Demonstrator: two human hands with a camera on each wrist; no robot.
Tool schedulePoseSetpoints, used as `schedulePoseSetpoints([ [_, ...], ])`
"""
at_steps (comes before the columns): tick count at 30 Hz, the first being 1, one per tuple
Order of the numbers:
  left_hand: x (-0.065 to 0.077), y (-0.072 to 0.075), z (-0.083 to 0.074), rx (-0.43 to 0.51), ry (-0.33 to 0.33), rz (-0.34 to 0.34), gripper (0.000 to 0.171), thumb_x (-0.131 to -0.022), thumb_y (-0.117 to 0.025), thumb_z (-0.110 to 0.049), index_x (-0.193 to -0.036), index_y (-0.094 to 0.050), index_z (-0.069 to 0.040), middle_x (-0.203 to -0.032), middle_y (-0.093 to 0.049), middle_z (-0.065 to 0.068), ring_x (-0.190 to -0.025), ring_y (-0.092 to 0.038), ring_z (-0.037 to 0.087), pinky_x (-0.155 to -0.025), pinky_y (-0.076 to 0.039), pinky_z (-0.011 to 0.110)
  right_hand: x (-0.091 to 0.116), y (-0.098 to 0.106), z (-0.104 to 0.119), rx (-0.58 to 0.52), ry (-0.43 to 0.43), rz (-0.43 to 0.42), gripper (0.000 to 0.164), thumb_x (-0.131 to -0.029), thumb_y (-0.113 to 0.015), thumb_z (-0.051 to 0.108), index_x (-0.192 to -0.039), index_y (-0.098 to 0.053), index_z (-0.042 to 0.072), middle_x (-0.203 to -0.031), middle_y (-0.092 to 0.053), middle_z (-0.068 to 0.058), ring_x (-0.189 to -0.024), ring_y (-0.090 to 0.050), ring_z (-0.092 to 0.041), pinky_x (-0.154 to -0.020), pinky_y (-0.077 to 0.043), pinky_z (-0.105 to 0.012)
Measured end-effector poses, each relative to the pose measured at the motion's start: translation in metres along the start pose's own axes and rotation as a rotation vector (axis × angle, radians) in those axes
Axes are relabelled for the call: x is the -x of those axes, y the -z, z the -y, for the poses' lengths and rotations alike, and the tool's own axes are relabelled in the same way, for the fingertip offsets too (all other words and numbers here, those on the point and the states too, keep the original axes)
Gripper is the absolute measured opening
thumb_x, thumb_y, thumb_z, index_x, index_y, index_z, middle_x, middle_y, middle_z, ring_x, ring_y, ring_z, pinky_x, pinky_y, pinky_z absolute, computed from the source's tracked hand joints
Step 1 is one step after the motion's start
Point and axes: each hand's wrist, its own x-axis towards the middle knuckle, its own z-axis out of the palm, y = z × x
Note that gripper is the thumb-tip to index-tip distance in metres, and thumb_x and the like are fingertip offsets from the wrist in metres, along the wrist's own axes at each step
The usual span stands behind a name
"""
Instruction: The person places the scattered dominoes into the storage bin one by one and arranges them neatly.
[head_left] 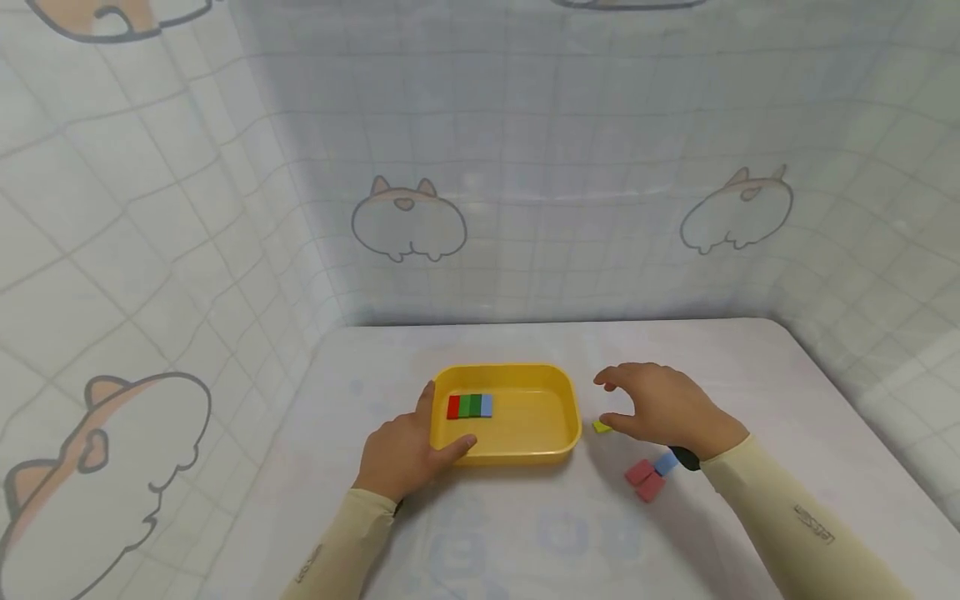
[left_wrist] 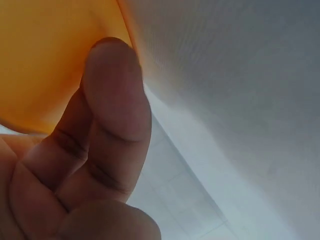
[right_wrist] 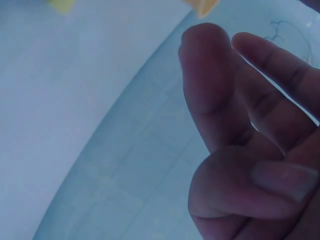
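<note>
My left hand (head_left: 400,454) grips the left end of a yellow tray (head_left: 536,457), its thumb over the front rim. The left wrist view has bent fingers (left_wrist: 116,90) against the tray's wall. Inside the tray, on the left, a red tile (head_left: 453,407), two green tiles (head_left: 470,406) and a blue tile (head_left: 487,406) lie in a row. To the tray's right, my right hand (head_left: 667,408) hovers with fingers loosely bent and apart, holding nothing. Close by its thumb lies a yellow-green tile (head_left: 602,426), partly hidden; the right wrist view catches its edge.
Nearer me on the right, two dull red tiles (head_left: 649,487) and a blue tile (head_left: 666,463) lie together on the white table (head_left: 360,542). Grid-patterned cloth walls (head_left: 555,208) with cartoon animals rise behind and at both sides.
</note>
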Motion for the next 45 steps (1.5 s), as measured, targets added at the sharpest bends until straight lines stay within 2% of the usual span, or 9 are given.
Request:
schedulePoseSetpoints([
  [6, -0.001, 0.003, 0.006, -0.005, -0.011, -0.012, 0.126, -0.075, -0.043, -0.102, -0.167, -0.032, -0.016, -0.060, -0.048, -0.001, -0.048, -0.045, 0.019, -0.043, -0.035, 0.036, 0.021, -0.001, -0.012, -0.008, -0.037, -0.012, 0.045, -0.086, -0.087, 0.039, -0.124, -0.071, 0.022, -0.106, -0.071, 0.012, -0.082, -0.063, -0.008, -0.069, -0.053, -0.034],
  [10, -0.001, 0.004, 0.008, -0.002, -0.013, -0.007, 0.125, -0.075, -0.044, -0.101, -0.167, -0.032, -0.016, -0.060, -0.049, -0.001, -0.048, -0.046, 0.018, -0.043, -0.035, 0.035, 0.035, -0.005, -0.017, -0.004, -0.061, -0.011, 0.046, -0.086, -0.088, 0.039, -0.126, -0.071, 0.022, -0.107, -0.072, 0.010, -0.084, -0.063, -0.009, -0.071, -0.054, -0.037],
  [19, 0.003, 0.003, 0.011, 0.007, -0.011, -0.001, 0.127, -0.075, -0.044, -0.102, -0.167, -0.031, -0.015, -0.055, -0.047, -0.001, -0.045, -0.043, 0.018, -0.042, -0.032, 0.035, 0.063, -0.018, -0.022, -0.019, -0.107, -0.015, 0.050, -0.084, -0.089, 0.032, -0.126, -0.071, 0.014, -0.101, -0.073, 0.006, -0.083, -0.066, -0.014, -0.071, -0.054, -0.039],
  [23, 0.004, 0.003, 0.013, 0.012, -0.023, -0.022, 0.126, -0.076, -0.045, -0.101, -0.165, -0.031, -0.013, -0.055, -0.046, -0.001, -0.044, -0.043, 0.018, -0.042, -0.032, 0.036, 0.073, -0.021, -0.023, -0.046, -0.122, -0.032, 0.049, -0.085, -0.089, 0.030, -0.127, -0.071, 0.012, -0.102, -0.074, 0.006, -0.078, -0.064, -0.010, -0.069, -0.052, -0.036],
  [31, 0.007, 0.002, 0.022, 0.015, -0.022, -0.032, 0.126, -0.075, -0.047, -0.101, -0.164, -0.029, -0.014, -0.055, -0.046, -0.001, -0.045, -0.042, 0.018, -0.042, -0.034, 0.036, 0.081, -0.032, -0.024, -0.075, -0.144, -0.046, 0.048, -0.085, -0.089, 0.030, -0.126, -0.071, 0.011, -0.101, -0.073, 0.006, -0.069, -0.052, 0.000, -0.063, -0.049, -0.029],
  [34, 0.008, 0.002, 0.025, 0.019, -0.025, -0.036, 0.125, -0.075, -0.049, -0.100, -0.165, -0.029, -0.014, -0.055, -0.046, -0.001, -0.045, -0.042, 0.018, -0.042, -0.034, 0.036, 0.082, -0.036, -0.022, -0.096, -0.163, -0.047, 0.048, -0.085, -0.089, 0.029, -0.126, -0.072, 0.011, -0.102, -0.073, 0.005, -0.067, -0.050, -0.001, -0.060, -0.046, -0.027],
  [40, 0.011, 0.003, 0.024, 0.046, -0.035, -0.029, 0.125, -0.076, -0.051, -0.098, -0.165, -0.028, -0.014, -0.056, -0.047, -0.001, -0.046, -0.044, 0.018, -0.043, -0.035, 0.036, 0.087, -0.039, -0.019, -0.086, -0.215, -0.041, 0.047, -0.084, -0.090, 0.030, -0.124, -0.073, 0.012, -0.104, -0.074, 0.004, -0.069, -0.053, -0.002, -0.061, -0.048, -0.028],
  [45, 0.013, 0.006, 0.024, 0.049, -0.031, -0.022, 0.125, -0.076, -0.050, -0.099, -0.165, -0.027, -0.015, -0.057, -0.048, -0.001, -0.047, -0.045, 0.019, -0.044, -0.036, 0.036, 0.089, -0.043, -0.017, -0.107, -0.239, -0.049, 0.046, -0.084, -0.090, 0.030, -0.124, -0.073, 0.014, -0.108, -0.074, 0.005, -0.075, -0.061, -0.004, -0.065, -0.052, -0.032],
])
